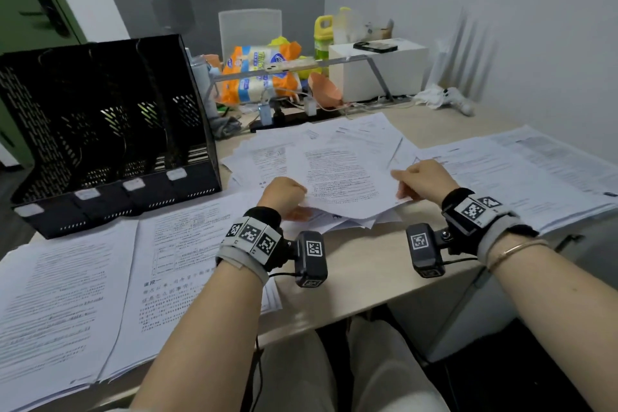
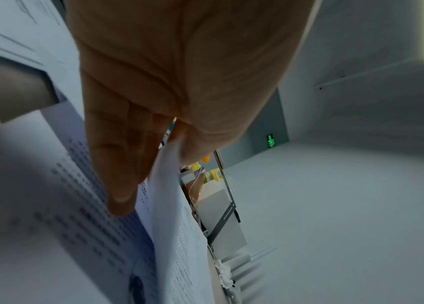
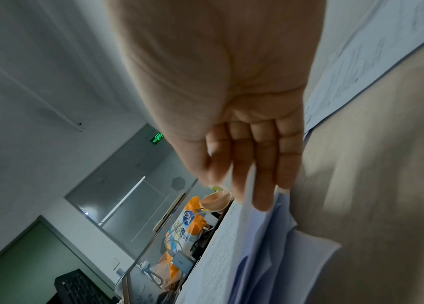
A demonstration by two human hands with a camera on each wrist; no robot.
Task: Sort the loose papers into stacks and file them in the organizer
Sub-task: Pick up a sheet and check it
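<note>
- Head view: at frame centre, left hand (image 1: 284,192) and right hand (image 1: 423,179) pinch opposite edges of a sheet (image 1: 344,177) atop the loose pile (image 1: 301,147). Lift it level, clear of the pile; the organizer (image 1: 110,130) stands upper left on the surface (image 1: 361,274).
- Left wrist view: thumb and fingers (image 2: 125,164) pinch the sheet's edge.
- Right wrist view: fingers (image 3: 265,168) curl round paper edges.

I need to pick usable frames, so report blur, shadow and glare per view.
Head view: evenly lit, print on the near papers sharp, edges bowed by the wide lens. Left wrist view: left hand close and shadowed, print soft, a bright patch at the top right corner. Right wrist view: right hand fingertips motion-blurred, background fairly clear.
</note>
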